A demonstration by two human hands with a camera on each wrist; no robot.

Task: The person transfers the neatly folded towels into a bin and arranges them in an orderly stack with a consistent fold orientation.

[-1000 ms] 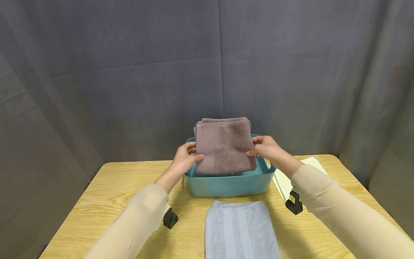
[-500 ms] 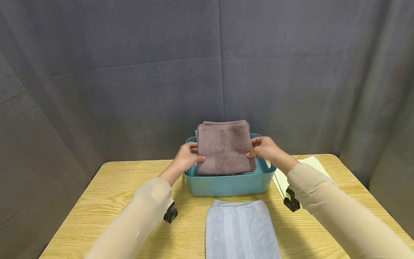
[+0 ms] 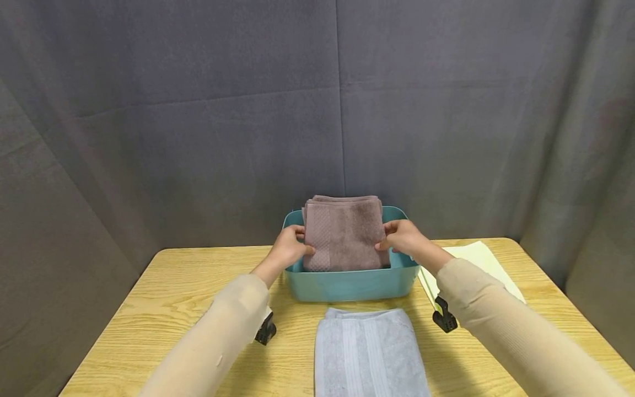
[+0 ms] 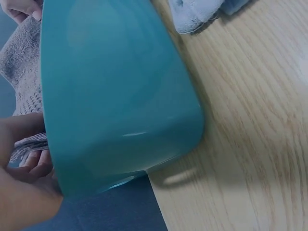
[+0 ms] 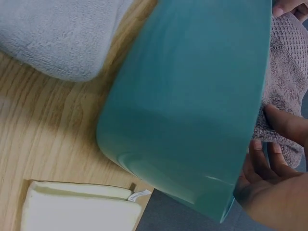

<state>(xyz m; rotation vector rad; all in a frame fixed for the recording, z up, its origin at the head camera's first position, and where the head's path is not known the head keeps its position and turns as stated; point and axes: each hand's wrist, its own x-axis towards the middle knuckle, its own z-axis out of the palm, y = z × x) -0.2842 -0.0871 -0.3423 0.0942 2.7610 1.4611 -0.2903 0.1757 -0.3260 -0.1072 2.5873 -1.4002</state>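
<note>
A folded mauve-brown towel [image 3: 352, 231] stands upright in the teal basket [image 3: 352, 285], its lower edge behind the front wall. My left hand [image 3: 289, 248] pinches the towel's left side, thumb in front and fingers behind. On the other side my right hand [image 3: 404, 238] grips the right edge the same way. The left wrist view shows the towel's folded layers [image 4: 33, 144] between thumb and fingers at the basket rim. In the right wrist view the right thumb presses the towel [image 5: 284, 72] just inside the rim.
A folded light grey-blue towel [image 3: 369, 353] lies on the wooden table [image 3: 188, 298] in front of the basket. To the basket's right is a folded pale yellow towel [image 3: 486, 264]. Dark grey curtains [image 3: 248, 138] hang behind the table.
Both hands have lowered the mauve-brown towel, so it sits deeper in the basket. Its top edge is now closer to the basket's back rim. The basket and the grey-blue towel have stayed put.
</note>
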